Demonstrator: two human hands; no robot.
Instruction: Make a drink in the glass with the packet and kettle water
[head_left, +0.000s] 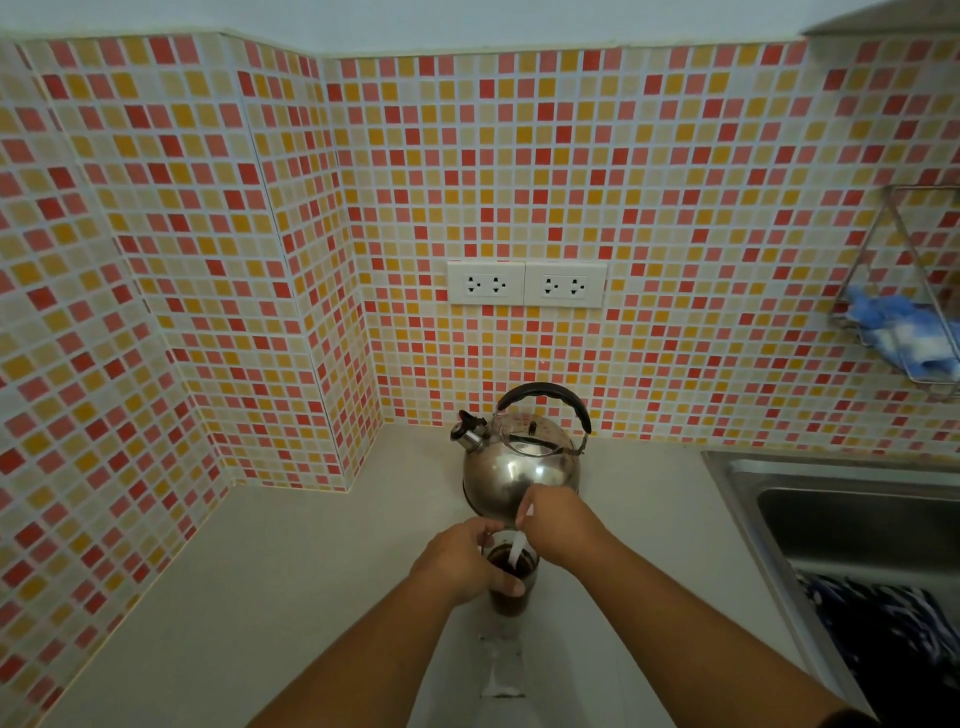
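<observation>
From the head camera, a pale countertop runs below a wall of small red, orange and cream mosaic tiles. A glass stands on the counter near the middle of the view, holding dark brown liquid. The left hand wraps around the glass from its left side, fingers curled over the far rim and the thumb pressed across the near wall, so it is clasped on the glass. The right hand hovers just above and to the right of the rim, fingers pinched on a thin white stirrer or spoon whose lower end dips into the liquid; whether it is a spoon or a stick is too blurred to tell.

Just behind the glass, touching or nearly touching the right hand in this view, stands a shiny steel kettle with a black arched handle and a spout cap pointing left. It sits upright on the counter with its lid on.

On the counter in front of the glass, between the 2 forearms, lies a crumpled whitish packet. On the wall above the kettle are 2 white sockets. To the right is a steel sink with dark patterned cloth in it, and above it a wire rack holding a blue and white cloth
</observation>
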